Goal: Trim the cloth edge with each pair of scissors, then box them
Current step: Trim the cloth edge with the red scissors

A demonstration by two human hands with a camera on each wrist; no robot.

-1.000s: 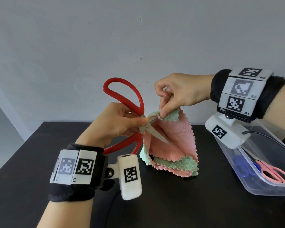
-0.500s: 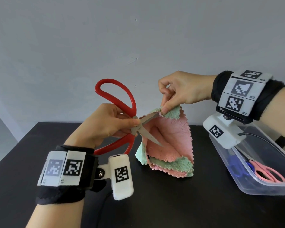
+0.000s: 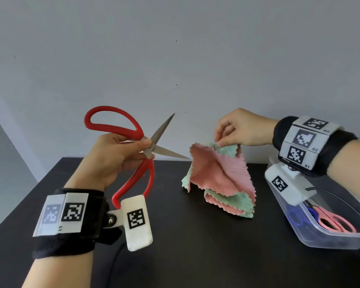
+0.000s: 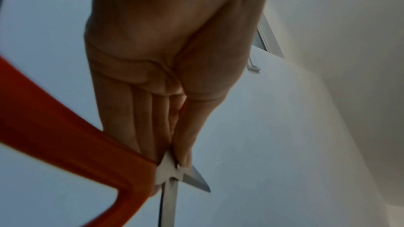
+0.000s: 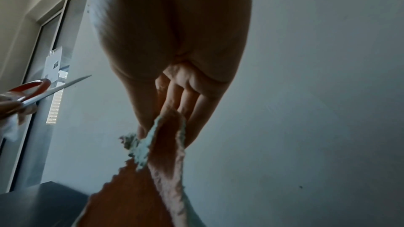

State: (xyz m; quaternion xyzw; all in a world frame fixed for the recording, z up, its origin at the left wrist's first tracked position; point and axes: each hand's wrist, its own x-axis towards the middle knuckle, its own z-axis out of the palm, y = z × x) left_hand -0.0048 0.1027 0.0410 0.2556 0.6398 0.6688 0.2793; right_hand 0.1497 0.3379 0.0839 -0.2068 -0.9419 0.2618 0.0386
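Fluffy cloth (image 3: 218,175); glossy red-handled metal scissors (image 3: 133,150)

1. The left hand (image 4: 166,54) fills the upper middle of the view, palm side toward the camera, fingers reaching down to the red-handled scissors (image 4: 168,172).
2. Thumb and fingertips (image 4: 186,160) pinch the scissors at the pivot, where the two metal blades cross.
3. The blades stand apart: one runs straight down from the pivot to the lower edge, the other angles down to the right of it.
4. A red handle loop stretches from the pivot out to the left edge, blurred.
5. Behind the scissors is a pale wall (image 4: 284,144).
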